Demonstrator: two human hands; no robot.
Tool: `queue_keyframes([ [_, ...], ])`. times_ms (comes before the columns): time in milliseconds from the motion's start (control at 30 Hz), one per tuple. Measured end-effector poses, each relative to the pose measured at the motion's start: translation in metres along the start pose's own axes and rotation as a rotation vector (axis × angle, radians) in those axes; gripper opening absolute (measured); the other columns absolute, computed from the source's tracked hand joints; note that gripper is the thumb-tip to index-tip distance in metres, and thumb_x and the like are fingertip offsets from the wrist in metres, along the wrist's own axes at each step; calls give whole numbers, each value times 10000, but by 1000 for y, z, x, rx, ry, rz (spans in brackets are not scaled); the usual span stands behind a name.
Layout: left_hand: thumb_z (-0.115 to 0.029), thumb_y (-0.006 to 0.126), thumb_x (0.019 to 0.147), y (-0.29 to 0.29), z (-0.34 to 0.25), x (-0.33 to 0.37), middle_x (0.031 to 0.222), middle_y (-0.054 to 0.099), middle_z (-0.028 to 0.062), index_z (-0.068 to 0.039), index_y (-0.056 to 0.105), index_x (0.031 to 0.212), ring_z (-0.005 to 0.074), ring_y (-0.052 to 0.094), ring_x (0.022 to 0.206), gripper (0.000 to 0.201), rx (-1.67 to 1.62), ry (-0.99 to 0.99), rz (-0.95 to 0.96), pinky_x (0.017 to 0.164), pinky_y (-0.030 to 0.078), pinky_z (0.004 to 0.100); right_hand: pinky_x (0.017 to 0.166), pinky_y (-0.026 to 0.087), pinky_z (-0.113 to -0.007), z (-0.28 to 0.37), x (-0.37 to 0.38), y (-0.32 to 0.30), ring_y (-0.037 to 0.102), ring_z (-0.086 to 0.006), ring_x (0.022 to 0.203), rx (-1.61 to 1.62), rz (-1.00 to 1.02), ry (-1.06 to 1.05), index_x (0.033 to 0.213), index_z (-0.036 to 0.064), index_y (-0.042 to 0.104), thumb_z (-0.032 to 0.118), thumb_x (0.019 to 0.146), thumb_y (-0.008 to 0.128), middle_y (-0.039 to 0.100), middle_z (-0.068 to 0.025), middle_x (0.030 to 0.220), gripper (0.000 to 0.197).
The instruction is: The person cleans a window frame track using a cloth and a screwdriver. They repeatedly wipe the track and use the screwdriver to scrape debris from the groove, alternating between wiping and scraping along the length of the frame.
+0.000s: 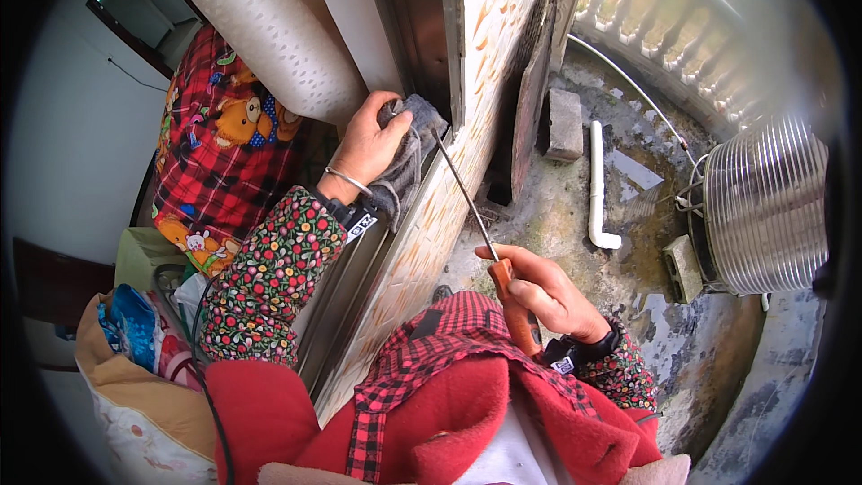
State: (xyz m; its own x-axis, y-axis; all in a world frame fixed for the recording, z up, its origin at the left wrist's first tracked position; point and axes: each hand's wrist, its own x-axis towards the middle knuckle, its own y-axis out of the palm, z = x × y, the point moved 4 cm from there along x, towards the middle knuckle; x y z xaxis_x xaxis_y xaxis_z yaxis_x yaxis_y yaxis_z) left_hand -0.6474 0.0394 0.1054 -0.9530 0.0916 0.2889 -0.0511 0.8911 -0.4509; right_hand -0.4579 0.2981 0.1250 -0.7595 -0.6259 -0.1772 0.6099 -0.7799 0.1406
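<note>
My left hand (370,142) is closed on a dark grey cloth (401,166), pressing it down at the far end of the metal window track (346,305). Part of the cloth hangs along the track below my fingers. In my right hand (549,296) is a screwdriver (514,305) with an orange handle, gripped by the fingers. Its long thin shaft slants up and left, and the tip meets the cloth's right edge near the sill corner. Whether the tip presses into the cloth or only rests against it, I cannot tell.
The tiled outer wall (395,296) runs beside the track. Outside are a white pipe (597,184), a concrete block (565,126), a ribbed metal tank (763,207) and a balustrade (651,22). Indoors, a pale curtain (269,27) hangs beside a red plaid cover (224,144); a stuffed bag (135,359) stands nearer.
</note>
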Motion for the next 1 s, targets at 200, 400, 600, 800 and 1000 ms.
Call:
queue_keyframes([
  [200,-147,669,925,-2,-21,-7,970,654,76,-22,599,1144,164,613,911,262,-162,89,-45,840,503,305,822,457,-257,-3,17,8,535,-108,867,-84,-117,-98,1427,-5,477,172,961,440,555,-14,939,500],
  [400,-155,674,839,11,-21,-13,1145,670,157,-67,621,1176,365,634,1066,352,259,327,179,915,517,424,716,486,-260,-18,53,5,577,-123,747,168,-206,-31,1366,-7,528,193,995,424,608,-39,877,433],
  [600,-153,649,815,29,-12,-3,1123,653,128,-66,631,1110,374,600,1039,308,376,439,251,919,481,457,740,562,-329,-15,52,16,668,-189,851,311,-367,-182,1444,15,409,159,1031,471,649,-109,1008,442],
  [800,-141,656,826,33,-10,3,1027,667,181,-62,627,1074,406,612,984,262,388,320,205,872,497,478,932,523,-367,18,49,20,611,-257,1188,75,-304,-403,1377,37,466,124,992,591,622,-158,1208,414],
  [1000,-145,671,807,36,-2,3,988,674,195,-61,612,1073,423,610,953,286,392,307,172,844,495,506,988,478,-417,45,34,26,591,-325,1173,-589,-551,-802,1096,35,579,81,878,732,634,-154,1118,270],
])
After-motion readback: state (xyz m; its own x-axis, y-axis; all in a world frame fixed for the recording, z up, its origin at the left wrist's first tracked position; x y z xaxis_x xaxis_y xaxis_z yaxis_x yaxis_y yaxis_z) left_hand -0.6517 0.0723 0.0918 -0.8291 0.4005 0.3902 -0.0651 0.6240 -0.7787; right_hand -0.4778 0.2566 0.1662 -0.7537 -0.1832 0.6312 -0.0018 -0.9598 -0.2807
